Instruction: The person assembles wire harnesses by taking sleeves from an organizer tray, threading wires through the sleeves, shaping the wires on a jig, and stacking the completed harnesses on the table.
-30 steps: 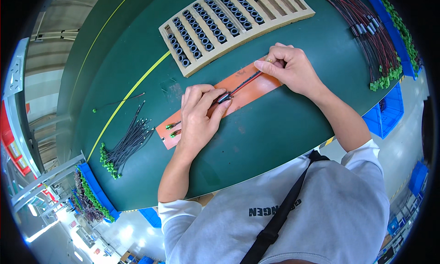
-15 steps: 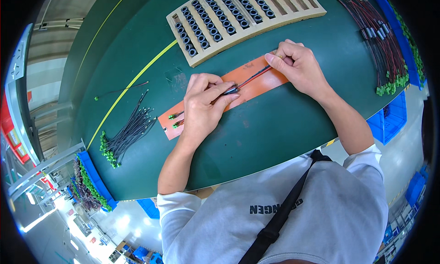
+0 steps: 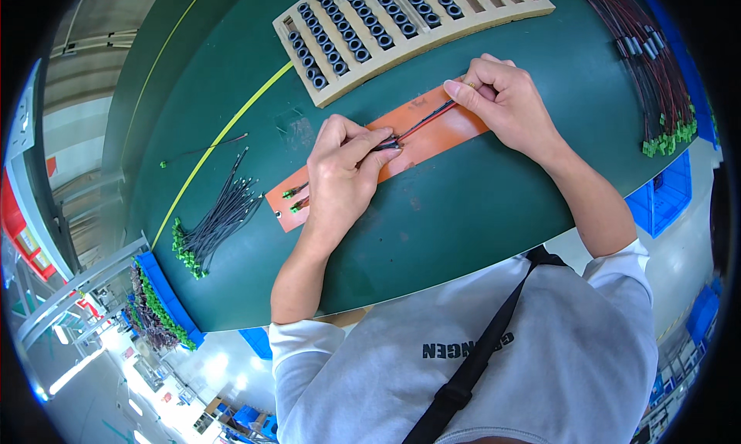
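An orange board (image 3: 421, 152) lies slantwise on the green table. My left hand (image 3: 343, 166) rests over its middle, thumb and fingers pinching a pair of red and black wires (image 3: 426, 123) beside a small dark piece partly hidden by the fingertips. The wires run taut along the board to my right hand (image 3: 505, 104), which grips their other end between thumb and bent fingers at the board's far right. Two green connectors (image 3: 295, 199) show at the board's left end, their leads passing under my left hand.
Beyond the board stands a wooden tray (image 3: 328, 97) with rows of black rings. Black wires with green connectors (image 3: 212, 224) lie in a bundle at left, near a single loose wire (image 3: 204, 151). Red and black wire assemblies (image 3: 641, 58) lie at far right. Blue bins (image 3: 664, 197) flank the table.
The whole view has shifted slightly. Both hands keep their grips on the wires; less of the dark piece shows at my left fingertips.
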Motion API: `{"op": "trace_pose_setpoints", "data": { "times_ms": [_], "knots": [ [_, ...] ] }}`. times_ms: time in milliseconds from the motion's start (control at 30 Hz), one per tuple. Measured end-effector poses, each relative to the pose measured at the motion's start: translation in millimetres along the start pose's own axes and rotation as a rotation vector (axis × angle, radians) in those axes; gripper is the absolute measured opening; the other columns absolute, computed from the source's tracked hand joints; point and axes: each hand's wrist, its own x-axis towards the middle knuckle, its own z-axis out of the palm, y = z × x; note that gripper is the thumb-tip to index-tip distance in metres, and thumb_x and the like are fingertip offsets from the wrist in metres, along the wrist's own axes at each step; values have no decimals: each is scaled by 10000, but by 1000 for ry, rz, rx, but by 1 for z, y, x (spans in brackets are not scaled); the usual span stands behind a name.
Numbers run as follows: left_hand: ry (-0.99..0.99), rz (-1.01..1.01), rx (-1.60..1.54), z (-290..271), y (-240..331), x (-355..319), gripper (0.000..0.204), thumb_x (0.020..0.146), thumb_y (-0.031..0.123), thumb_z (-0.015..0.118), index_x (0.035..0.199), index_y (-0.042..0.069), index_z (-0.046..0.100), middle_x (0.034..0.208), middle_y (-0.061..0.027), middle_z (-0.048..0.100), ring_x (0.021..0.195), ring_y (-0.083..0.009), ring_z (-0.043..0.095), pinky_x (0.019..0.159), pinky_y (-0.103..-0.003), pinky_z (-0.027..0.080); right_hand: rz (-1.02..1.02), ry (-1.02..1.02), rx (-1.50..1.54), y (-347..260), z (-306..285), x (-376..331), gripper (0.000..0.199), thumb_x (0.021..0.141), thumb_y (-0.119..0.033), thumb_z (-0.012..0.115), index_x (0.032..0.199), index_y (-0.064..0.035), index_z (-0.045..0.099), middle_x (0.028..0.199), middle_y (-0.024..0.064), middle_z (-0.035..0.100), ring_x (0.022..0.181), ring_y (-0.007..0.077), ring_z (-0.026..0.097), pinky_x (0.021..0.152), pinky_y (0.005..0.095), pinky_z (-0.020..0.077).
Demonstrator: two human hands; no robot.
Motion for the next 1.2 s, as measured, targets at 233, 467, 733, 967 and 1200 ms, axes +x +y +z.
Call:
{"op": "trace_pose_setpoints", "data": {
  "times_ms": [233, 467, 733, 967, 1200],
  "knots": [
    [-86, 48, -65, -13, -4, -1, 334, 746, 36, 838, 1071, 12, 767, 920, -105, 625, 911, -273, 605, 797, -376, 515, -55, 13, -89, 3, 2, -1, 365, 939, -213, 750, 690, -29, 555, 555, 28, 385, 603, 174, 401, 617, 351, 394],
    [21, -22, 95, -87, -19, -44, 447, 770, 72, 842, 1197, 32, 716, 1198, -118, 655, 1079, -290, 630, 951, -431, 514, -14, -97, -98, -2, -4, -2, 347, 925, -188, 755, 695, -29, 550, 568, 24, 384, 613, 177, 399, 709, 346, 402],
    [141, 26, 123, -94, -29, -75, 334, 772, 38, 843, 1093, 26, 749, 1076, -108, 711, 1036, -265, 643, 926, -376, 509, 9, -59, -189, -4, -2, -1, 357, 920, -193, 769, 697, -20, 551, 588, 22, 406, 617, 161, 419, 722, 330, 415],
    [171, 596, 403, -30, -17, -37, 326, 815, 53, 786, 1131, -14, 734, 1126, -139, 711, 1006, -287, 689, 789, -361, 589, 42, -14, -111, -2, 0, -4, 362, 920, -196, 774, 700, -13, 553, 586, 28, 402, 625, 156, 407, 725, 341, 432],
    [11, 435, 373, -10, -11, -47, 501, 793, 22, 772, 1280, -27, 666, 1260, -153, 658, 1102, -325, 653, 895, -418, 580, 22, -67, -127, -5, -3, -1, 359, 924, -208, 765, 700, -20, 558, 572, 35, 391, 612, 186, 395, 718, 346, 419]
  ]
}}
